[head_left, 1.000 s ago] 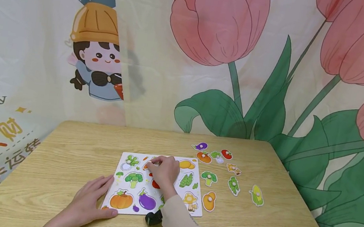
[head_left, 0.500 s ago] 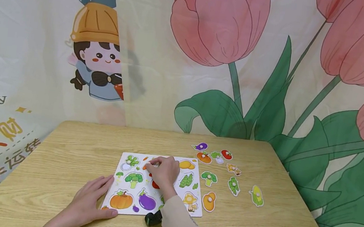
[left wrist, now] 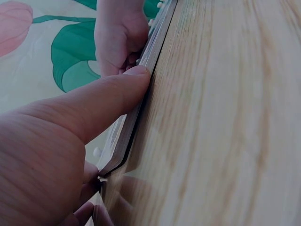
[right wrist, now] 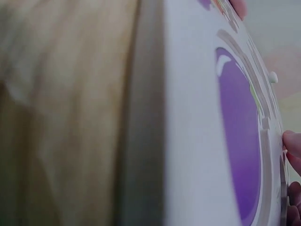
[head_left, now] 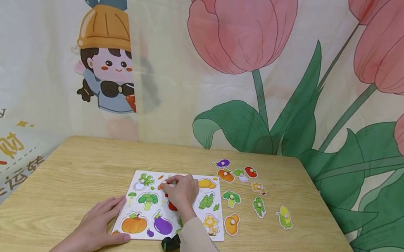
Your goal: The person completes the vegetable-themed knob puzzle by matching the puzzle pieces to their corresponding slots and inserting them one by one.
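A white vegetable puzzle board (head_left: pixel 152 236) lies on the wooden table, printed with pumpkin, eggplant, broccoli and other shapes. My left hand (head_left: pixel 97 222) rests at its near left corner, thumb on the front edge and fingers along the left side. In the left wrist view the thumb (left wrist: pixel 113 96) presses on the board's edge. Over the board's upper middle, my right hand (head_left: pixel 182 192) pinches an orange carrot piece (head_left: pixel 160 186), mostly hidden under its fingertips. The right wrist view shows those fingertips (right wrist: pixel 292 143) at the right edge, beyond the purple eggplant shape (right wrist: pixel 240 136).
Loose knobbed pieces lie right of the board: eggplant (head_left: pixel 223 163), pumpkin (head_left: pixel 226 175), tomato (head_left: pixel 251 172), broccoli (head_left: pixel 231 199), corn (head_left: pixel 284 217), an orange-yellow rounded piece (head_left: pixel 231 224) and several others. A black device (head_left: pixel 170 244) is at the right wrist.
Almost nothing differs. The right hand stays over the same spot with only a tiny shift of its fingers, and the left hand keeps its place at the board's corner.
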Available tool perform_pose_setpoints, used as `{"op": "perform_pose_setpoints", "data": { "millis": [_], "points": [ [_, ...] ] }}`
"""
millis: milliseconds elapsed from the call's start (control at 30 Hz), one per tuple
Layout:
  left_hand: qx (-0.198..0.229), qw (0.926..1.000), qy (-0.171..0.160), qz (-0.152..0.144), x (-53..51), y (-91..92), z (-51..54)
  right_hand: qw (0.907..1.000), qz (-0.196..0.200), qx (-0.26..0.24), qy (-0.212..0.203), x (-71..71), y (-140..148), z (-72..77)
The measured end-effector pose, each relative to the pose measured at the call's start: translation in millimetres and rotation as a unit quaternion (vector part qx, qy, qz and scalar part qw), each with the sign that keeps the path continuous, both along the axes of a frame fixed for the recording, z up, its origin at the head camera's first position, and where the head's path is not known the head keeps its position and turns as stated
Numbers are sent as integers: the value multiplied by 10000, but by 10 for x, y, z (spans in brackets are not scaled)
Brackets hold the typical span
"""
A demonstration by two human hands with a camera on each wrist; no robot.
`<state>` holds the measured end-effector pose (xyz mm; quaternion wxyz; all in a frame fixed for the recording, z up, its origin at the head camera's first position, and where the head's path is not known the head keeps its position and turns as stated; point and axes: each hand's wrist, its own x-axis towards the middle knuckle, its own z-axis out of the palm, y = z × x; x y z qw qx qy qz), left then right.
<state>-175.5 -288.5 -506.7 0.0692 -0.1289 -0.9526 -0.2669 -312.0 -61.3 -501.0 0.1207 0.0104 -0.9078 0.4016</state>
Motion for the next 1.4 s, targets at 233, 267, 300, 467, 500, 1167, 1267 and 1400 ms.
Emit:
{"op": "perform_pose_setpoints", "data": {
  "millis": [233, 267, 300, 467, 500, 1167, 1267, 1400],
  "points": [
    [-31, 10000, -28, 20, 3, 2, -3, 9995, 244, -49, -179, 12, 43, 37],
    [-38, 10000, -20, 18, 2, 2, -1, 9992, 289, -76, -255, 10, 53, 50],
    [-44, 10000, -8, 15, 1, 1, 1, 9988, 345, -107, -316, 7, 66, 67],
    [-12, 10000, 51, -8, -7, 0, 10, 9923, 722, -576, -829, -3, 177, 223],
    [-22, 10000, 62, -12, -9, -1, 8, 9900, 815, -692, -922, -3, 208, 266],
    [-121, 9999, 38, -11, -36, -18, -35, 9822, 1830, -356, -230, -103, 1160, 954],
    [-80, 10000, -16, 5, -31, -16, -44, 9833, 1804, -233, -64, -94, 1351, 1003],
    [-111, 9999, -8, 26, -23, -16, -46, 9841, 1770, -161, 20, -70, 1600, 1050]
  ]
}}
